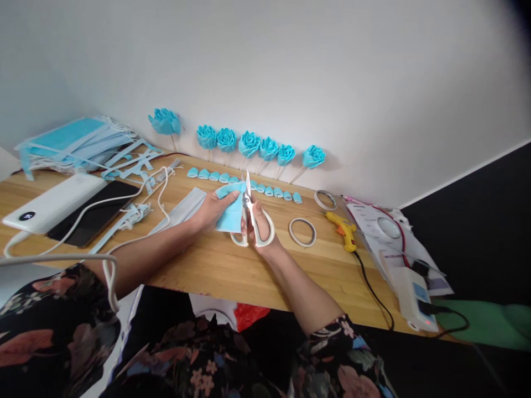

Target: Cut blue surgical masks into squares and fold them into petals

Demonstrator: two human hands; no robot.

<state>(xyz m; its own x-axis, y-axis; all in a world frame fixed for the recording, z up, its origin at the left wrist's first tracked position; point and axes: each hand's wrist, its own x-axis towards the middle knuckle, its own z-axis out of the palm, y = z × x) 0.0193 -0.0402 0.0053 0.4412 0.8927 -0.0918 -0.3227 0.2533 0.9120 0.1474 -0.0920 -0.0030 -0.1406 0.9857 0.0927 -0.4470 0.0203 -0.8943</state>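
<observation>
And I'm snipping now, it seems, my left hand's (211, 210) fingers pinching the blue fabric (229, 219) above the surface (199, 271), my right hand's (261, 220) gripping the scissors (248, 201) at its edge, the next cut probably calling for taut cloth.

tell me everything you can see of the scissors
The scissors have white, plastic-looking loop handles, spread apart, and shiny, metal-looking blades. The right hand holds them by the handles, tips pointing forward, blades at the right edge of the blue sheet in the left hand.
</observation>
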